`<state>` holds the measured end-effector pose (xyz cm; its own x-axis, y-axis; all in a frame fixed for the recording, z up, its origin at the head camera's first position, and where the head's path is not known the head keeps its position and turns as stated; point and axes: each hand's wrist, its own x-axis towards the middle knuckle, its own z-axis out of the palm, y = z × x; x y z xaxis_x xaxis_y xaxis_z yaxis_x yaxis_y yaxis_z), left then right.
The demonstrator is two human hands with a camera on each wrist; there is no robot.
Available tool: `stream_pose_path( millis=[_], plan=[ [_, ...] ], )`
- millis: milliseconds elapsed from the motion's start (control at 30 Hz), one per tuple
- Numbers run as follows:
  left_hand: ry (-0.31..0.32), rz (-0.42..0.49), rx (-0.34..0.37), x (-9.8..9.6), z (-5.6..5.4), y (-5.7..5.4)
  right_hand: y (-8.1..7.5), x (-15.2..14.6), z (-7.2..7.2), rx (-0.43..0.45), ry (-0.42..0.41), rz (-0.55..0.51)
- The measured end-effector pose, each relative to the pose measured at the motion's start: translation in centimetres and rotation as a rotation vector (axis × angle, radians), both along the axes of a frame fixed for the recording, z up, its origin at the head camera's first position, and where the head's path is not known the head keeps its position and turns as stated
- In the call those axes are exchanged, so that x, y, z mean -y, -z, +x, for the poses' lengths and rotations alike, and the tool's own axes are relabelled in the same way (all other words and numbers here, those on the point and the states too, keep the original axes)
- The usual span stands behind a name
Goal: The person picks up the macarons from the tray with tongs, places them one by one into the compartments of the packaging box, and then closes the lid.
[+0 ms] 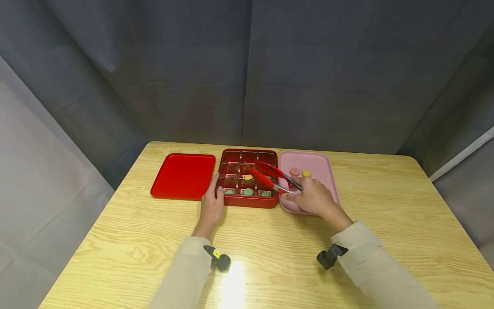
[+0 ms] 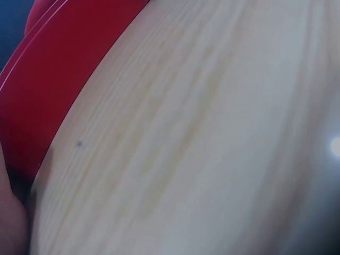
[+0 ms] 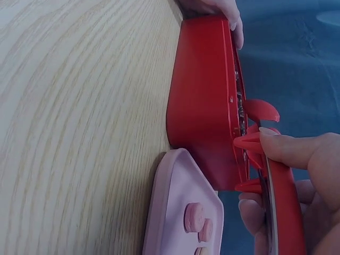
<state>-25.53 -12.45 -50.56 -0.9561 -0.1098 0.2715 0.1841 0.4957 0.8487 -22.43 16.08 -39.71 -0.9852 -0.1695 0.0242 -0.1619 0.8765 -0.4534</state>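
A red box (image 1: 247,201) divided into compartments stands at the middle of the table. Green macarons (image 1: 248,192) sit in its front row, and a yellow macaron (image 1: 248,177) shows in the middle compartment. My left hand (image 1: 212,204) holds the box at its front left corner, thumb by the front edge; in the left wrist view only a sliver of that hand shows. My right hand (image 1: 314,196) grips red-tipped tongs (image 1: 270,169), whose spread tips reach over the box. One tip is beside the yellow macaron; whether they touch cannot be told.
Right of the box, touching or nearly so, lies a pink tray (image 1: 318,161) with pink macarons (image 3: 195,217) and a yellow one (image 1: 306,173). A flat red lid (image 1: 184,176) lies to the left. Dark curtains (image 1: 328,77) hang behind the table (image 1: 386,214).
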Motion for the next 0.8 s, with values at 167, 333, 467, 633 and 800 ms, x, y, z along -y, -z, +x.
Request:
stream_pose_path(
  millis=[167,333,467,633,800],
  plan=[
    [-0.005,-0.002,0.021,0.1,0.1,0.1,0.0,-0.5,-0.1,0.005,0.019,-0.017],
    [-0.004,-0.002,0.03,0.2,0.1,0.1,-0.1,-1.1,-0.2,-0.021,0.03,-0.009],
    [-0.002,-0.001,0.031,0.2,0.1,0.2,0.0,-1.7,-0.2,-0.031,0.039,-0.015],
    [-0.004,-0.005,0.012,0.1,0.0,0.1,0.1,-2.6,0.0,-0.017,0.065,-0.035],
    [0.002,0.001,0.005,0.0,0.1,0.0,-0.1,-3.7,0.3,-0.03,0.077,-0.03]
  ],
)
